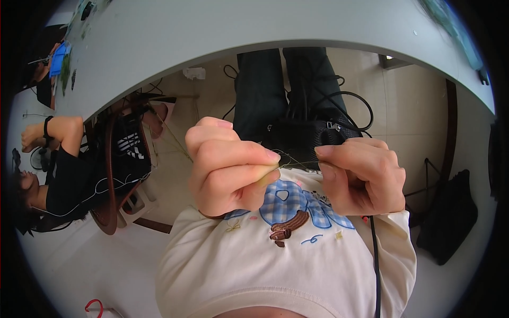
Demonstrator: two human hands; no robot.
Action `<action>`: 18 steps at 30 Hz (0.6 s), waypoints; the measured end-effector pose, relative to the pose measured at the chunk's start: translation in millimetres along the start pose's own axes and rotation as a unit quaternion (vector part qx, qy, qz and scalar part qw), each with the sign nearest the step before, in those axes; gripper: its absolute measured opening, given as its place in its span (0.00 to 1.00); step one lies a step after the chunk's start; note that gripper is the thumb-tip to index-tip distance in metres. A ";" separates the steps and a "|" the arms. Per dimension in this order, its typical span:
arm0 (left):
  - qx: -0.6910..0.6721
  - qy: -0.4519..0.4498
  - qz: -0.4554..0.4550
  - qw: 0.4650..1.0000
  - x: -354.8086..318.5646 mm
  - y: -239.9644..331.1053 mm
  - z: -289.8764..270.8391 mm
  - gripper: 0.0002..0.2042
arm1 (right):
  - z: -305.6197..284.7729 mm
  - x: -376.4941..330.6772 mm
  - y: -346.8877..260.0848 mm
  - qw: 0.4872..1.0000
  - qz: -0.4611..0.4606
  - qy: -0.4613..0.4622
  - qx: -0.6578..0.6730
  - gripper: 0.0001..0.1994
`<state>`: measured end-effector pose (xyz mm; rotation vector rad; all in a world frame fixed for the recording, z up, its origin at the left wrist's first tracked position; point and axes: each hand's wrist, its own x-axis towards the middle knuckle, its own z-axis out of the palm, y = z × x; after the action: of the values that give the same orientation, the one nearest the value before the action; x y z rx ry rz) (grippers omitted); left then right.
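Note:
In front of my chest, both hands are raised close together. My left hand (228, 167) is closed, its thumb and index finger pinching one end of a thin, pale, thread-like strand (303, 162). The strand crosses the small gap and runs to my right hand (365, 175), whose thumb and index finger are pinched around the other end. Near the left fingertips the strand forms fine loops and crossings. Whether it is thread, wire or plant fibre I cannot make out.
A grey-white table (265, 21) curves across the top. Below it, a black bag (291, 139) with cables rests on my lap. Another person in a black shirt (74, 175) sits at the left by a brown chair (110, 175). A blue tray (59, 59) stands at the far left.

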<state>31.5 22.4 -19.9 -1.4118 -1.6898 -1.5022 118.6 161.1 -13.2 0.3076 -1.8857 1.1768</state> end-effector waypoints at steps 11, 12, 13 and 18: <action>0.038 -0.020 0.035 0.998 3.2 -2.2 -1.4 0.06 | -5.0 -8.5 -3.3 0.996 -0.055 -0.060 0.035 0.14; 0.038 -0.020 0.035 0.998 2.9 -2.5 -1.4 0.06 | -3.3 -9.8 -2.6 0.996 -0.055 -0.060 0.035 0.14; 0.036 -0.023 0.034 0.998 2.5 -3.0 -1.6 0.06 | 0.0 -12.0 -1.5 0.998 -0.046 -0.035 0.023 0.14; 0.037 -0.032 0.036 0.998 3.0 -3.2 -2.6 0.06 | -0.8 -12.1 -1.2 0.999 -0.021 -0.010 0.033 0.14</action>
<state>26.8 21.5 -17.9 -1.4800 -1.6943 -1.3559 126.9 158.4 -21.7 0.3932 -1.8513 1.2134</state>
